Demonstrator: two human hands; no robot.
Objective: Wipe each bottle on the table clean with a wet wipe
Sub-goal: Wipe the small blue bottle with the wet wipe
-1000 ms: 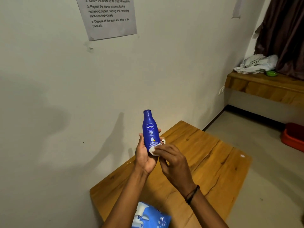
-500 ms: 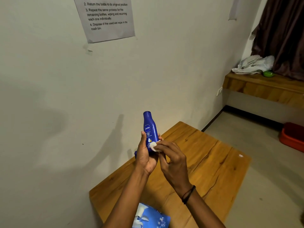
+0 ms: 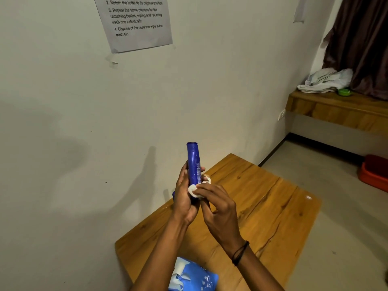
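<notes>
A dark blue lotion bottle (image 3: 193, 162) stands upright in the air above the wooden table (image 3: 262, 198), turned so its narrow side faces me. My left hand (image 3: 184, 196) is wrapped around its lower part. My right hand (image 3: 218, 208) pinches a small white wet wipe (image 3: 192, 190) against the bottle's lower side. A bit of another blue thing (image 3: 173, 195) peeks out behind my left hand; I cannot tell what it is.
A blue wet wipe pack (image 3: 193, 277) lies on the table's near edge. An instruction sheet (image 3: 136, 22) is taped to the wall. At the right stand a wooden shelf (image 3: 336, 108) with white cloth (image 3: 323, 80) and a red tub (image 3: 373, 175) on the floor.
The bottle has turned in my left hand from label facing me to its narrow side. The wipe in my right hand has slid lower along the bottle.
</notes>
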